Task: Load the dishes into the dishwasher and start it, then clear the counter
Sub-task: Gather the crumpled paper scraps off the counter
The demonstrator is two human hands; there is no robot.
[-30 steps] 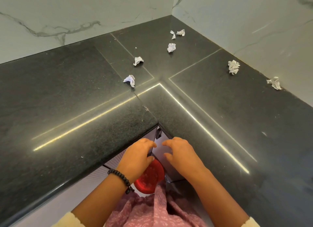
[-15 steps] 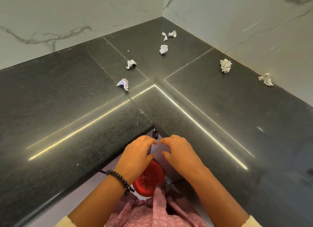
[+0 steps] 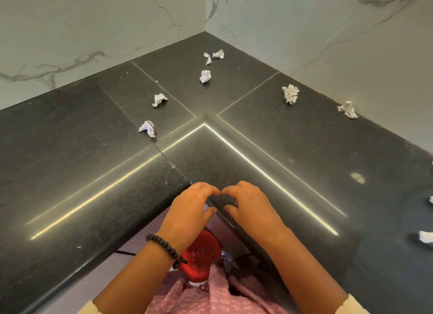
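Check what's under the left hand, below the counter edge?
Below the left hand sits a red round object, partly covered by the wrist and pink cloth. Its full shape is hidden.

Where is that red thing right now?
In the head view, the red object sits low and centre, below the counter edge, partly hidden under the left wrist beside its bead bracelet.

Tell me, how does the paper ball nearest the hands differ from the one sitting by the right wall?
The nearest paper ball lies on open counter, left of the seam; the wall-side paper ball sits against the marble wall. The nearest one shows a bluish tint; the wall-side one looks greyer. Both are crumpled white scraps, untouched.
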